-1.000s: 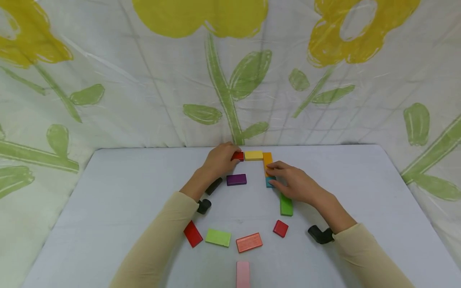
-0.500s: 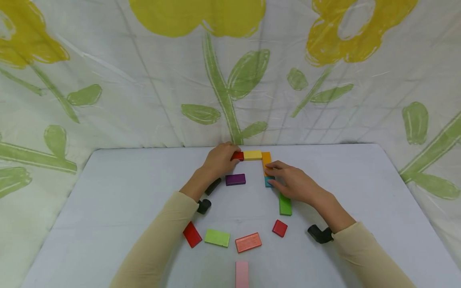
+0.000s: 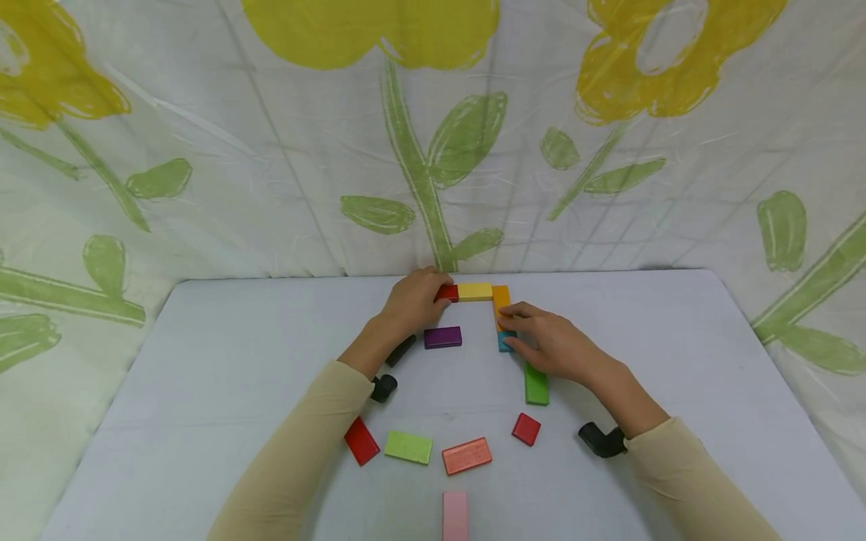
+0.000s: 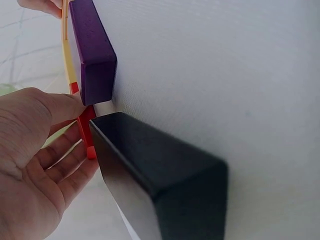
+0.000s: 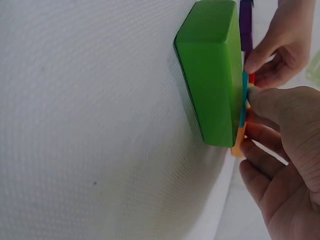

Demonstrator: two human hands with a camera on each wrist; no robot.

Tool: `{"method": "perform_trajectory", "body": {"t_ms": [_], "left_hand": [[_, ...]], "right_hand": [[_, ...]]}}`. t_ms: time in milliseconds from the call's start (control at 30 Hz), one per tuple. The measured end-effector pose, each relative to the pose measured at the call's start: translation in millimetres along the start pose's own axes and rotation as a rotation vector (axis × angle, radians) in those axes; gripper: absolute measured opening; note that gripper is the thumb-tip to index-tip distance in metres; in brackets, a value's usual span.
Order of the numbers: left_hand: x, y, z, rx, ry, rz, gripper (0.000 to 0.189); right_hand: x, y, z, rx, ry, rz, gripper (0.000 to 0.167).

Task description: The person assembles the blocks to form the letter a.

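Note:
At the far edge of the table my left hand [image 3: 413, 300] holds a small red block [image 3: 448, 293], thumb in front and fingers behind it. A yellow block [image 3: 475, 292] continues the row to the right, and an orange block [image 3: 500, 297] turns the corner toward me. My right hand [image 3: 556, 346] pinches a teal block [image 3: 504, 346] at the orange block's near end, its thumb on the teal and a fingertip over the orange. In the right wrist view, a green block [image 5: 212, 85] stands close before that hand. A purple block [image 4: 95, 55] and a black block [image 4: 160, 165] lie near the left hand.
Nearer me lie a red block [image 3: 361, 441], a lime block [image 3: 409, 447], a coral block [image 3: 467, 456], a small red block [image 3: 525, 429] and a pink block [image 3: 455, 515]. A flower-painted curtain [image 3: 291, 173] hangs behind the white table [image 3: 223, 361].

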State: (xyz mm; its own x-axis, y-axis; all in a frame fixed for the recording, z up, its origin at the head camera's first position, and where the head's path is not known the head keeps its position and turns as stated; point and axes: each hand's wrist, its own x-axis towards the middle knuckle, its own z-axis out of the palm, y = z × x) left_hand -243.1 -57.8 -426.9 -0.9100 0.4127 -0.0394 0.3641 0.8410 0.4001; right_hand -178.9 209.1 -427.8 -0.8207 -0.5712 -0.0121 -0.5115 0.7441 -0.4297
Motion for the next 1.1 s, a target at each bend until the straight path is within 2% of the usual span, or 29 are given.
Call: {"method": "perform_trajectory", "body": {"t_ms": [1100], "left_hand": [[0.0, 0.0, 3.1, 0.023, 0.004, 0.016, 0.036]], "right_hand": [[-0.3, 1.1, 1.8, 0.027, 0.009, 0.003, 0.044]]}}
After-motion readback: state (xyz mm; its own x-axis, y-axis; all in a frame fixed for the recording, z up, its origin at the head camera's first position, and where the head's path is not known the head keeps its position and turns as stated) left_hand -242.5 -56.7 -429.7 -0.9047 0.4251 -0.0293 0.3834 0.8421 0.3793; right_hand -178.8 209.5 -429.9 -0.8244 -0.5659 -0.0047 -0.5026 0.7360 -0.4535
